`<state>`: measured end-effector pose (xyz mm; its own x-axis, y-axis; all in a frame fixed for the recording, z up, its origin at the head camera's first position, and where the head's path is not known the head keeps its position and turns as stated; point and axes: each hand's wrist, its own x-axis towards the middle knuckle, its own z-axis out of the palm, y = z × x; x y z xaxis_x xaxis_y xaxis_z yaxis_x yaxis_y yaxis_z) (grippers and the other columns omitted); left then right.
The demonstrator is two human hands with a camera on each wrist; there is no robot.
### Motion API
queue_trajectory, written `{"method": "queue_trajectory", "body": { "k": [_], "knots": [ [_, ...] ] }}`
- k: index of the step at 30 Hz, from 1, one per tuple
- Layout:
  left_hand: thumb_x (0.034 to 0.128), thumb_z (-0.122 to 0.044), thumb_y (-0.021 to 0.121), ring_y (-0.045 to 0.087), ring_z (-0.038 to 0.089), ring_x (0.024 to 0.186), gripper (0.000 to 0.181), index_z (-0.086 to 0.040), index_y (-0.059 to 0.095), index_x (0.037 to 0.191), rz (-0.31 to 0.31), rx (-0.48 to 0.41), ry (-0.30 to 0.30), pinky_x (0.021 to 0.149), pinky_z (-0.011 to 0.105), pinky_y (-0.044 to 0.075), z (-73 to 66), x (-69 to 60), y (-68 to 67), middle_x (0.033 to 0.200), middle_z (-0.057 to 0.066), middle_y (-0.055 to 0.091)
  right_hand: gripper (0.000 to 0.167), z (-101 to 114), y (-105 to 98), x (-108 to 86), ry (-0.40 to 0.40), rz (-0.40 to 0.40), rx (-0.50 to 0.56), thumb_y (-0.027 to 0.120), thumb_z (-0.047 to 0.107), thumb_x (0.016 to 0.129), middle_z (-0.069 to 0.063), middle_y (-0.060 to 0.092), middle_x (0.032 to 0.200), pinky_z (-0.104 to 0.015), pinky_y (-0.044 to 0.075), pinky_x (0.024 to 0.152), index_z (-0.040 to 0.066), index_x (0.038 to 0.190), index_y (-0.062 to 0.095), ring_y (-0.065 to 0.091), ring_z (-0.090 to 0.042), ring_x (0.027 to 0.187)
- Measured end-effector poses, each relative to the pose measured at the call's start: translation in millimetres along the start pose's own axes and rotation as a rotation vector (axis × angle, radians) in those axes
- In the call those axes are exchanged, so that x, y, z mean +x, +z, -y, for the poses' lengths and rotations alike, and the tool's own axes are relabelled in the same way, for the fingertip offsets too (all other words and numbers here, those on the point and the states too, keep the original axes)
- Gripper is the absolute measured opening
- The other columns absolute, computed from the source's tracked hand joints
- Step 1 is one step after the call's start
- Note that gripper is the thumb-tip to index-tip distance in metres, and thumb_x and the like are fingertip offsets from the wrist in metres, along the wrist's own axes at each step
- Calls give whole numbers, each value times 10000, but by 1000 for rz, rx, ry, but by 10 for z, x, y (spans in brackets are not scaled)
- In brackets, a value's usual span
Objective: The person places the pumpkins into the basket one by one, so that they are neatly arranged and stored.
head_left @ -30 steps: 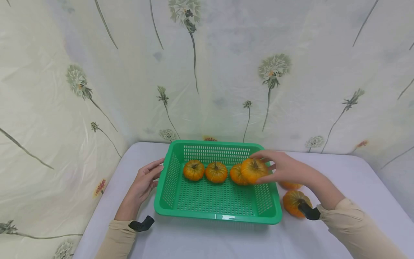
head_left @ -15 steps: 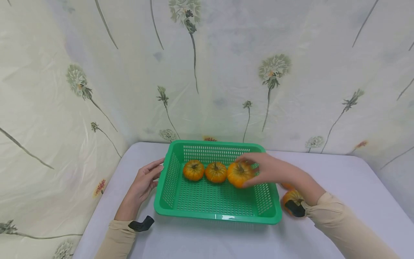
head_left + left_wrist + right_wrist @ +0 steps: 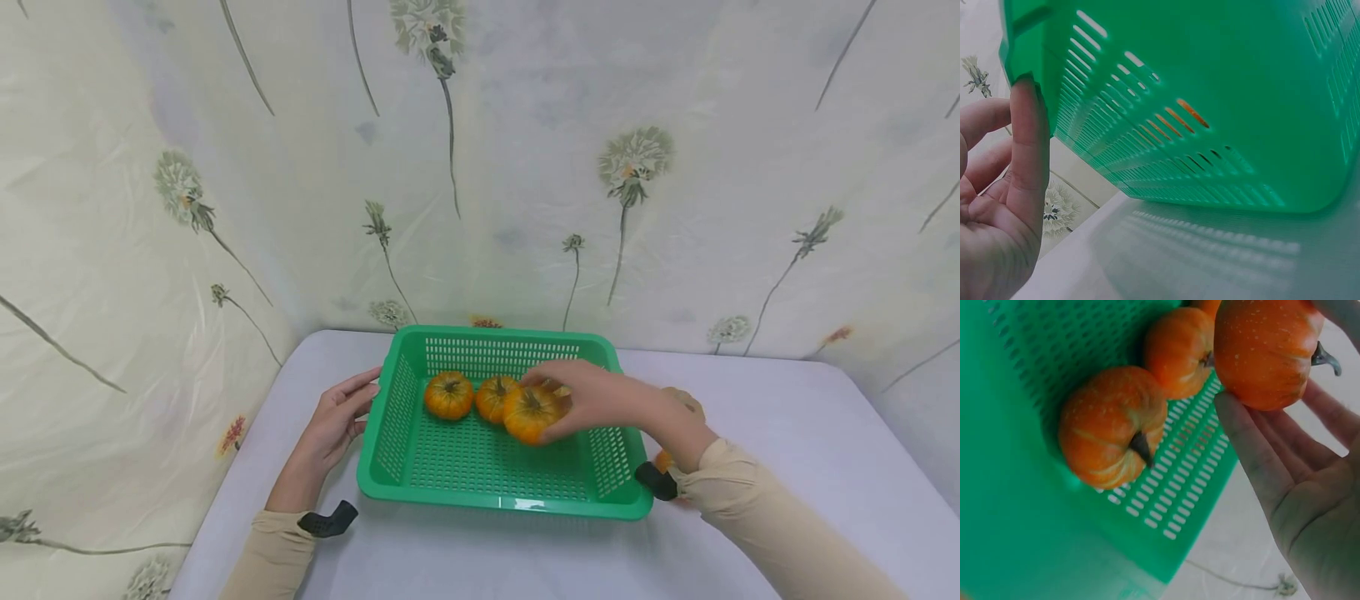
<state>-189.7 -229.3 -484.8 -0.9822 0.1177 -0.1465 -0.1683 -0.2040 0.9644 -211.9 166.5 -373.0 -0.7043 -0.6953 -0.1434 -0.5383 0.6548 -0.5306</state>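
In the head view we are seeing soft, even light, with white glare catching the front rim of the basket (image 3: 450,498). We are finding both wrist views dimmer; in the left, slotted light is dappling the shadowed table (image 3: 1210,275).

Basket (image 3: 450,499): glossy plastic. Held pumpkin (image 3: 1266,353): smooth skin. Sleeves (image 3: 757,510): matt cloth.

Six pumpkins (image 3: 449,396), one green basket (image 3: 450,497), one table (image 3: 772,450).

In the head view, a floral sheet (image 3: 517,167) spans 9 through 3 o'clock; a white table (image 3: 480,558) lies at 6.
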Motion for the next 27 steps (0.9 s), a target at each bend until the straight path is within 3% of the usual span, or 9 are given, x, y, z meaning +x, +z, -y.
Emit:
{"method": "queue_trajectory", "body": {
  "k": [8,15,27],
  "knots": [
    [1053,-208,620,742,38,860,537,-45,454,1537,1,14,5,681,174,642,21,21,-18,1048,-66,742,741,135,76,168,-36,23,-51,895,465,775,15,651,1380,-455,525,1104,176,1398,615,593,-213,1272],
    [1051,-200,623,743,42,857,534,-47,457,1535,1,16,4,675,181,644,11,13,-6,1041,-63,740,714,253,145,276,-59,49,-35,898,406,790,29,646,1393,-451,525,1102,178,1405,616,582,-204,1268],
    [1052,-190,619,740,37,847,522,-55,463,1532,-8,3,-7,668,177,641,17,15,-7,1034,-67,745,681,359,377,556,-81,103,-120,904,347,792,23,646,1398,-391,510,1137,169,1390,632,580,-180,1284]
  ]
}}
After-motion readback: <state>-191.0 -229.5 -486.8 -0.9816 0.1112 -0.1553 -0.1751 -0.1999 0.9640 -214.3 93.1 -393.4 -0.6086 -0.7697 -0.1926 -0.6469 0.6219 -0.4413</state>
